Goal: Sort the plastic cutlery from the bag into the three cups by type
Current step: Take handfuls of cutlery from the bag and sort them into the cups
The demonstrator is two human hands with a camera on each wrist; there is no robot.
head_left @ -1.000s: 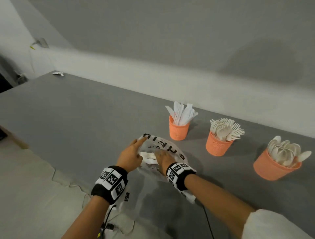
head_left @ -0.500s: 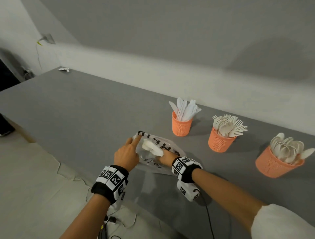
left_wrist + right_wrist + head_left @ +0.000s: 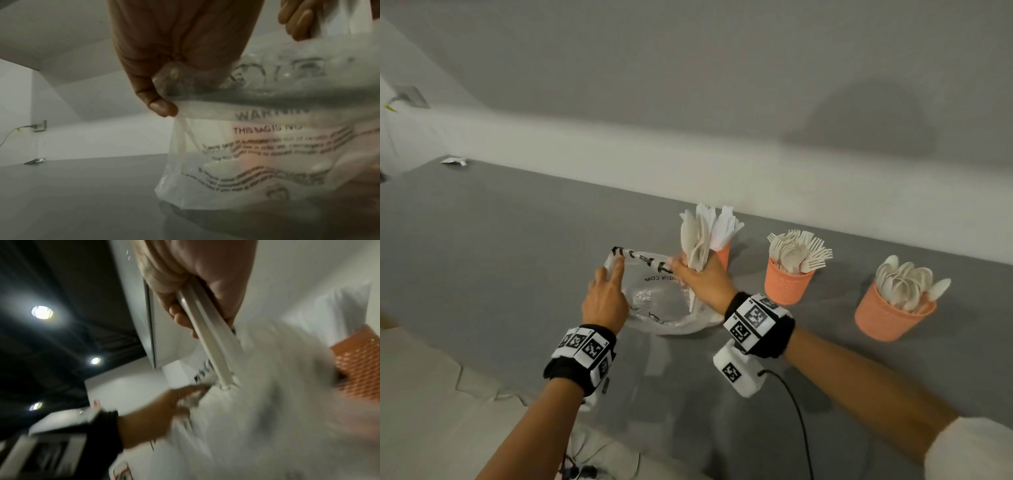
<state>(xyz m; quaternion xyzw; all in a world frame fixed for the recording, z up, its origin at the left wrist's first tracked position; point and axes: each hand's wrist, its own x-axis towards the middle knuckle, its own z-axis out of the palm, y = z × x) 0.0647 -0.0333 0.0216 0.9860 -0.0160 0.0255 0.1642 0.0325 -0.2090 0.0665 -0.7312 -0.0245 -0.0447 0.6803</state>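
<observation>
A clear plastic bag (image 3: 657, 301) with black print lies open on the grey table (image 3: 482, 257). My left hand (image 3: 613, 274) pinches its left rim corner; in the left wrist view the thumb (image 3: 162, 107) presses the film of the bag (image 3: 257, 146). My right hand (image 3: 698, 277) grips a bundle of white cutlery (image 3: 695, 240) upright above the bag's right rim; its handles (image 3: 209, 340) show in the right wrist view, and the type is hard to tell. Three orange cups stand to the right: knives (image 3: 723, 255), forks (image 3: 786, 284), spoons (image 3: 883, 318).
The knife cup stands directly behind my right hand. A black cable (image 3: 798, 421) trails from the right wrist over the table's front edge. A paper scrap (image 3: 453, 161) lies at the far left corner. A white wall runs behind the table.
My right hand came up out of the bag with a bundle of cutlery. My left hand lifted the bag's rim, so the mouth now stands open.
</observation>
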